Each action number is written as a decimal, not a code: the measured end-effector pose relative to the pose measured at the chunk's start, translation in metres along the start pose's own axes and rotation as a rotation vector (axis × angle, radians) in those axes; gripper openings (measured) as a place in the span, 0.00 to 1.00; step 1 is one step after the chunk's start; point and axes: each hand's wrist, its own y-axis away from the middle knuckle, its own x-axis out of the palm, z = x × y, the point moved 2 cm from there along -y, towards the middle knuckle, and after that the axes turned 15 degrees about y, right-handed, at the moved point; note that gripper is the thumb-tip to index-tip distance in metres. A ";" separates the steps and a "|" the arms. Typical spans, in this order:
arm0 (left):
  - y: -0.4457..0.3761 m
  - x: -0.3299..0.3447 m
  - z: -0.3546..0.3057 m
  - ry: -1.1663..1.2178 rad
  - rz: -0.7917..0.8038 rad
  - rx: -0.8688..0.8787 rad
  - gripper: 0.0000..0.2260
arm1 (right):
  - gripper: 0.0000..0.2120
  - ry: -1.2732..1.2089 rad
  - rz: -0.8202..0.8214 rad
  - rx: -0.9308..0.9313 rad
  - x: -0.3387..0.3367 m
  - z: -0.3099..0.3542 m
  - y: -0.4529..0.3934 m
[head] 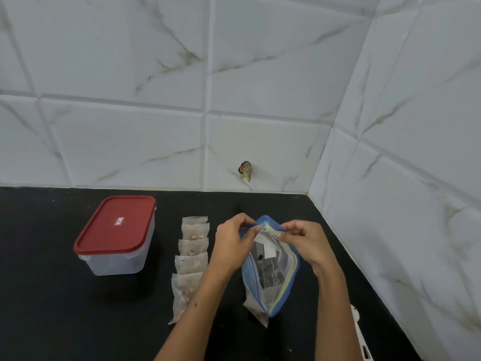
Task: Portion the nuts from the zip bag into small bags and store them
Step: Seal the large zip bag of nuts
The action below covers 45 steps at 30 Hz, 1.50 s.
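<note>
Both hands' fingers (pixel 253 226) pinching zip bag (pixel 270 267) mouth, small bags (pixel 191 256) beside

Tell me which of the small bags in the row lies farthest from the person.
The small bag at the back of the row, closest to the tiled wall. The other small bags overlap in a line toward the person.

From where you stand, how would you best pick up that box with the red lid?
Grip the box by its two long side walls just under the red lid, coming from above. The lid is shut and flat, and its overhanging rim gives fingers a ledge.
</note>
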 end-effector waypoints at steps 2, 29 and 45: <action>0.000 0.001 0.001 -0.006 0.000 0.010 0.05 | 0.05 0.043 -0.071 -0.061 0.003 0.006 0.000; 0.009 0.013 0.006 0.750 -0.081 -0.375 0.15 | 0.22 0.330 0.257 0.432 0.022 0.013 0.054; 0.105 0.073 0.053 0.185 -0.149 -0.364 0.64 | 0.15 0.326 -0.122 0.365 0.025 0.011 0.059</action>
